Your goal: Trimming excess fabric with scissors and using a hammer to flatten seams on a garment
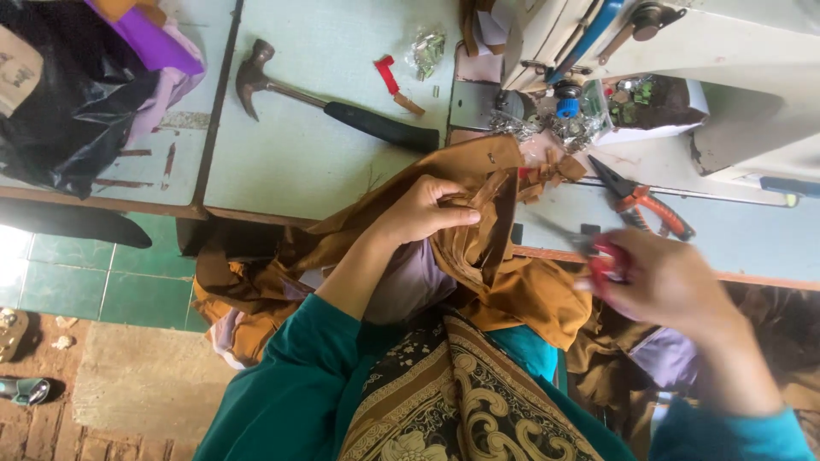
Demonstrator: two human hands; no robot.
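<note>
My left hand (423, 209) pinches a strip of brown fabric (500, 256) that drapes from the sewing table down over my lap. My right hand (662, 282) is blurred and grips small red-handled scissors (602, 260), whose thin blades point left toward the cloth. Both arms wear teal sleeves. A patterned black and gold cloth covers my lap below.
A claw hammer (333, 102) lies on the pale green table (316, 162). Orange-handled pliers (645, 201) rest by the white sewing machine (726, 60). A black bag (68, 94) with purple cloth sits at the far left. Tiled floor lies below left.
</note>
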